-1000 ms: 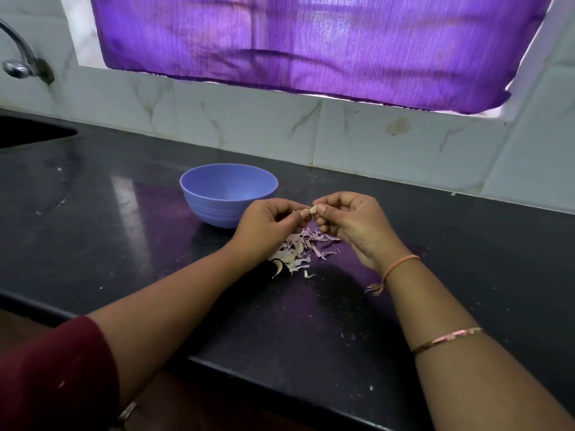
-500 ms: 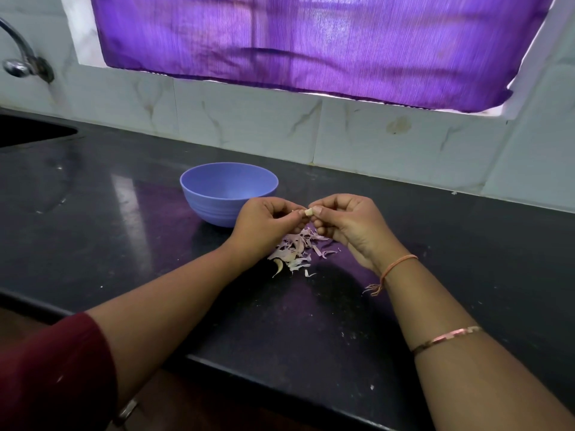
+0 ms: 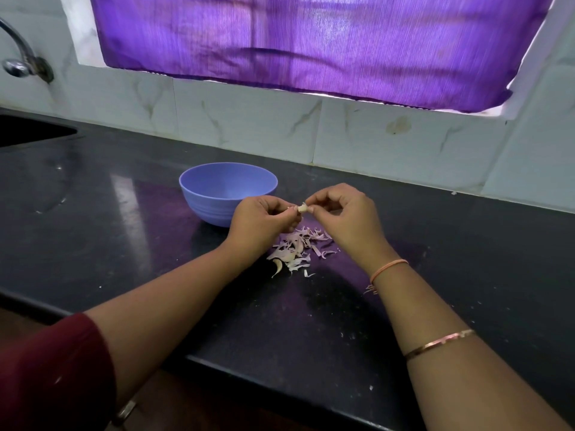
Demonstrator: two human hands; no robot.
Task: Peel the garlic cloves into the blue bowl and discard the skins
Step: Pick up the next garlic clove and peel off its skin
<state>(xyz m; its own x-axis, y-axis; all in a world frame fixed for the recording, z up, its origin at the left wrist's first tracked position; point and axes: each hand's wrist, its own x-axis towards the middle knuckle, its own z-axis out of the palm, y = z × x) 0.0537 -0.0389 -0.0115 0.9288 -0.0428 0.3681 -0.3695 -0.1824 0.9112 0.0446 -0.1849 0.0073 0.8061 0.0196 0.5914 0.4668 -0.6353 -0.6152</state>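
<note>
The left hand (image 3: 259,220) and right hand (image 3: 345,213) both pinch the garlic clove (image 3: 302,208) just right of the blue bowl (image 3: 228,194), above the skins (image 3: 295,248) (light, likely slippery; hold its ends).

Purple curtain (image 3: 311,42) above the tiled wall (image 3: 249,126) — tap (image 3: 21,62) by the sink (image 3: 31,132).

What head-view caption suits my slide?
Garlic clove pinched by left hand and right hand, above skins, beside blue bowl.
</note>
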